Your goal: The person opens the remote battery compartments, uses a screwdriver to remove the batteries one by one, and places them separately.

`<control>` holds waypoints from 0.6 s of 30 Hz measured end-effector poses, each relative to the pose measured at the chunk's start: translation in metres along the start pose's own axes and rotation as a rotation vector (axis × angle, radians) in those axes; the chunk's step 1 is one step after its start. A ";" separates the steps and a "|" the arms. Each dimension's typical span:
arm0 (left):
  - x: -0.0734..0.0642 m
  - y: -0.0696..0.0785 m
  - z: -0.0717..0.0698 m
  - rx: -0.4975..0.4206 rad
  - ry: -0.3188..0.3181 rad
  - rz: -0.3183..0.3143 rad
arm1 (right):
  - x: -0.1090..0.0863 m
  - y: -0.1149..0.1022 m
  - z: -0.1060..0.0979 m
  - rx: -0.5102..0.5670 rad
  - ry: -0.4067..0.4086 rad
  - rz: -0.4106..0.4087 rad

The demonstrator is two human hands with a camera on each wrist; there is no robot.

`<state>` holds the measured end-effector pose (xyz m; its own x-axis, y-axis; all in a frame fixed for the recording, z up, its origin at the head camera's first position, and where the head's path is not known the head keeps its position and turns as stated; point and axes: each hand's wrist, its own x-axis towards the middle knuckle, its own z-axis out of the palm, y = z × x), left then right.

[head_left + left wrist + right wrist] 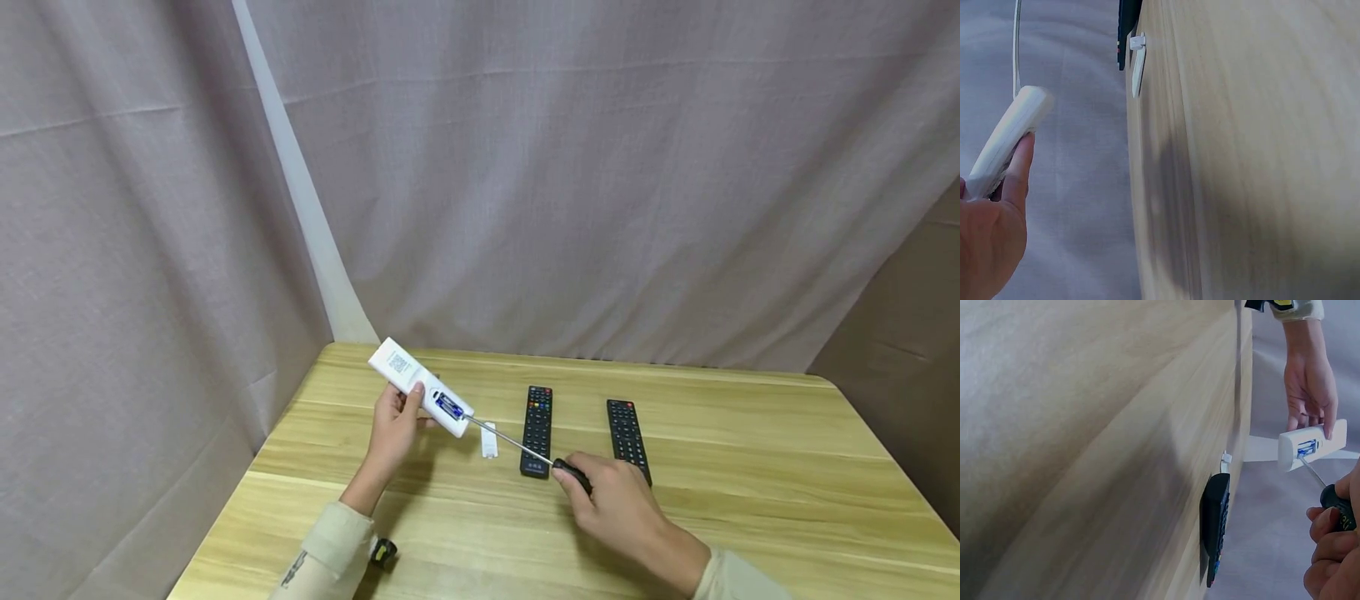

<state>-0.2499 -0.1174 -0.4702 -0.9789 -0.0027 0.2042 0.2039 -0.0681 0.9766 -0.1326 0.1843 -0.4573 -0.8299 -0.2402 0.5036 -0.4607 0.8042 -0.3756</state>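
Observation:
My left hand (397,425) grips a white remote control (405,372) above the table, thumb on its back face. That face is turned up, with a printed code and an uncovered battery compartment holding blue batteries (449,406). In my right hand (618,504) is a screwdriver (510,439), fingers curled round its black handle (1339,506). Its long metal shaft reaches left, and the tip is right at the lower end of the batteries, as the right wrist view also shows. On the table beside the remote lies the small white battery cover (489,440).
Two black remotes lie on the wooden table: one (537,429) near the middle under the screwdriver's line, the other (627,433) farther right, partly behind my right hand. A grey curtain (562,183) hangs behind the table. A black-and-yellow object (383,552) sits by my left sleeve.

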 end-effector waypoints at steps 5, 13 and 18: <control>0.000 -0.001 0.001 0.050 0.021 0.002 | -0.004 0.003 0.004 0.016 -0.016 0.034; 0.002 -0.002 0.005 0.092 0.016 0.016 | -0.007 0.006 0.006 0.020 -0.025 0.060; 0.004 -0.004 0.007 0.117 0.021 0.014 | -0.007 0.007 0.007 0.037 -0.047 0.089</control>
<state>-0.2544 -0.1100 -0.4729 -0.9757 -0.0237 0.2180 0.2167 0.0488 0.9750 -0.1321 0.1879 -0.4684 -0.8814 -0.1952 0.4301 -0.3955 0.8028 -0.4461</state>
